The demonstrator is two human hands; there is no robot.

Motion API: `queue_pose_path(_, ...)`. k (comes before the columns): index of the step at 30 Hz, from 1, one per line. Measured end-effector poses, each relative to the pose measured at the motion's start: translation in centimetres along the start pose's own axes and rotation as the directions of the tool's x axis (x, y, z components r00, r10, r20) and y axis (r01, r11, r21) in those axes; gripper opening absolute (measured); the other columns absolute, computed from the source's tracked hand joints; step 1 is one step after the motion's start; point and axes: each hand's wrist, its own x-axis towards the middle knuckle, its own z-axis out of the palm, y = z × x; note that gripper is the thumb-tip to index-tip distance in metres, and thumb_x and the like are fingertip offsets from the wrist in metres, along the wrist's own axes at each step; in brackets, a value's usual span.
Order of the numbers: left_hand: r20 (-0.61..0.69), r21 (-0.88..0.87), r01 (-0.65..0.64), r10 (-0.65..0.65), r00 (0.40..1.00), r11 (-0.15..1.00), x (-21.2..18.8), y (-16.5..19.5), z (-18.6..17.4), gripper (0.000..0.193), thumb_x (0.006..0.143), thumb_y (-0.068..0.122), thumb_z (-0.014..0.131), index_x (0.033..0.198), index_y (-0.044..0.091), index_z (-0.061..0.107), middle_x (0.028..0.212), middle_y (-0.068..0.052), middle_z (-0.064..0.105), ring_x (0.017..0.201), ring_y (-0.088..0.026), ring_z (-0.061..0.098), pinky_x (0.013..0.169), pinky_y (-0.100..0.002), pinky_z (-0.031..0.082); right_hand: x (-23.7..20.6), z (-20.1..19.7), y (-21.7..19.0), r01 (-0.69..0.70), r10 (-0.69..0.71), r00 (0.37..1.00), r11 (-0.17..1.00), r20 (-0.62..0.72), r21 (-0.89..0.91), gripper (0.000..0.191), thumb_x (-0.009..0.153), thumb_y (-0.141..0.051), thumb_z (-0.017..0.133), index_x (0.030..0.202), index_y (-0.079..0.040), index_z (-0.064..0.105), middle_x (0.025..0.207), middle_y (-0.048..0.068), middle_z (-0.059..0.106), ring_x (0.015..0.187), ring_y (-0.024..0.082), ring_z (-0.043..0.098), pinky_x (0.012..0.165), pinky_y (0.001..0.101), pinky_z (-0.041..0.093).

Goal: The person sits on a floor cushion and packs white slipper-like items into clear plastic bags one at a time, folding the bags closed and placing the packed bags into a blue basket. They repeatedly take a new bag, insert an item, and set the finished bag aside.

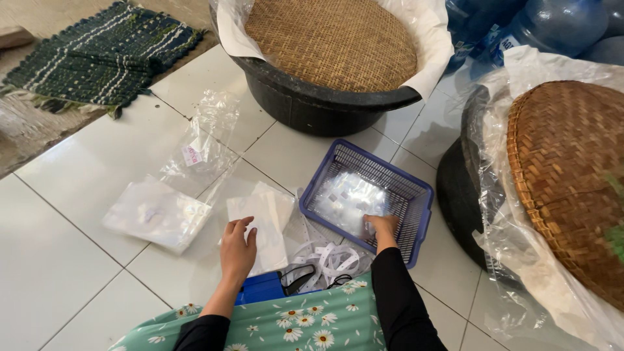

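My left hand rests flat, fingers spread, on a stack of white plastic bags lying on the tiled floor. My right hand reaches into a blue mesh basket and touches a shiny pile of clear plastic bags inside it; whether it grips one I cannot tell. Between my arms lies a tangle of white paper strips. A blue box and a black object sit near my lap.
Another pile of clear bags lies to the left, with loose bags beyond it. A black tub with a woven lid stands ahead, a second lined tub on the right. A green mat lies far left.
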Motion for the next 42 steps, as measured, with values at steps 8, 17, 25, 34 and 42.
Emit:
queue_pose_path(8, 0.014, 0.002, 0.0, 0.0, 1.0, 1.0, 0.2, -0.1, 0.0, 0.027, 0.091, 0.012, 0.067, 0.117, 0.012, 0.071, 0.114, -0.012, 0.067, 0.101, -0.028, 0.068, 0.085, -0.043, 0.054, 0.2, 2.1, -0.5, -0.013, -0.071, 0.986, 0.872, 0.153, 0.49, 0.036, 0.069, 0.007, 0.087, 0.1, 0.007, 0.068, 0.096, 0.017, 0.071, 0.08, 0.032, 0.068, 0.064, 0.0431, 0.053)
queue_pose_path(17, 0.046, -0.166, 0.052, -0.045, 0.998, 0.985, 0.6, -1.1, 1.0, 0.026, 0.092, 0.014, 0.068, 0.117, 0.012, 0.072, 0.113, -0.01, 0.069, 0.099, -0.025, 0.071, 0.084, -0.039, 0.055, 0.3, 0.9, -0.5, -0.411, 0.035, 0.874, 0.587, 0.485, 0.697, 0.027, 0.091, 0.003, 0.059, 0.114, -0.01, 0.061, 0.103, 0.008, 0.066, 0.086, 0.021, 0.064, 0.071, 0.0426, 0.054)
queue_pose_path(25, 0.598, -0.664, 0.588, -0.145, 0.788, 0.462, 1.6, -3.3, 3.8, 0.073, 0.095, 0.058, 0.051, 0.152, 0.013, 0.044, 0.152, -0.012, 0.054, 0.14, -0.025, 0.051, 0.111, -0.042, 0.043, -7.1, -1.8, -3.9, -0.435, -0.676, 0.469, 0.384, 0.569, 0.814, 0.037, 0.101, 0.004, 0.058, 0.135, -0.009, 0.06, 0.113, 0.013, 0.068, 0.083, 0.018, 0.065, 0.066, 0.0297, 0.055)
queue_pose_path(34, 0.566, -0.816, 0.53, 0.504, 0.652, 0.231, 1.2, 1.3, -0.3, 0.124, 0.072, 0.087, 0.059, 0.165, 0.014, 0.018, 0.166, -0.016, 0.033, 0.155, -0.033, 0.029, 0.122, -0.055, 0.031, -16.6, 2.8, -3.7, -0.41, -0.631, 0.245, 0.62, 0.736, 0.669, 0.031, 0.1, 0.005, 0.057, 0.129, -0.004, 0.056, 0.104, 0.006, 0.068, 0.087, 0.014, 0.065, 0.074, 0.0264, 0.055)
queue_pose_path(42, 0.549, -0.822, 0.519, 0.088, 0.831, 0.235, 2.3, 0.7, 0.2, 0.067, 0.097, 0.043, 0.064, 0.147, 0.003, 0.046, 0.145, -0.015, 0.055, 0.134, -0.03, 0.055, 0.11, -0.051, 0.048, -16.2, 6.4, -2.1, 0.315, -0.622, 0.359, 0.782, 0.696, 0.537, 0.036, 0.094, -0.008, 0.071, 0.127, -0.005, 0.057, 0.082, 0.003, 0.062, 0.065, 0.009, 0.056, 0.056, 0.025, 0.046)
